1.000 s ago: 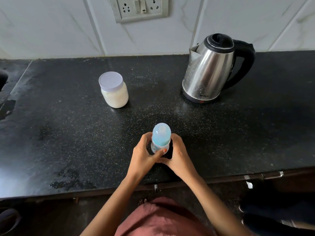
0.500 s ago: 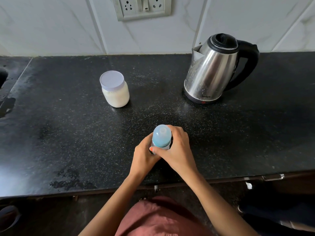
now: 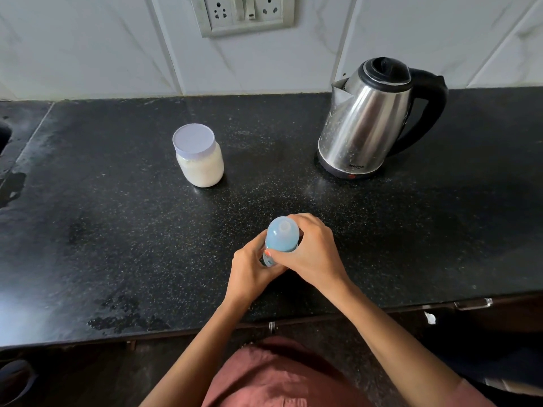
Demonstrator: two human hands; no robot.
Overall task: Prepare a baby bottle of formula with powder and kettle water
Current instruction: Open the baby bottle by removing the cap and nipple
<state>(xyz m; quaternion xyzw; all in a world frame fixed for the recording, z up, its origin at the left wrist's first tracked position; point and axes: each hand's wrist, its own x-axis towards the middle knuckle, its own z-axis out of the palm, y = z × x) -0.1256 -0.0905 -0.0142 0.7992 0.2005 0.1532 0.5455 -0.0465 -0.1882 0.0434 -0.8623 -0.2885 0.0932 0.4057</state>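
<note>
While both hands clasp the bottle [image 3: 281, 240], left hand [image 3: 252, 270] low, right hand [image 3: 313, 254] round its cap, uncapping seems underway near the counter [image 3: 117, 245] edge; next, twist it free, before the jar [image 3: 199, 155] and kettle [image 3: 367, 118].

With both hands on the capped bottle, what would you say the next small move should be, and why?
Probably twist the blue cap off: the right hand wraps it while the left hand steadies the bottle, and the powder jar is lidded.

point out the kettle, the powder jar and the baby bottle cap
kettle [image 3: 364, 127], head view, on its steel body
powder jar [image 3: 202, 167], head view, on its glass side
baby bottle cap [image 3: 282, 237], head view, on the blue dome
</note>
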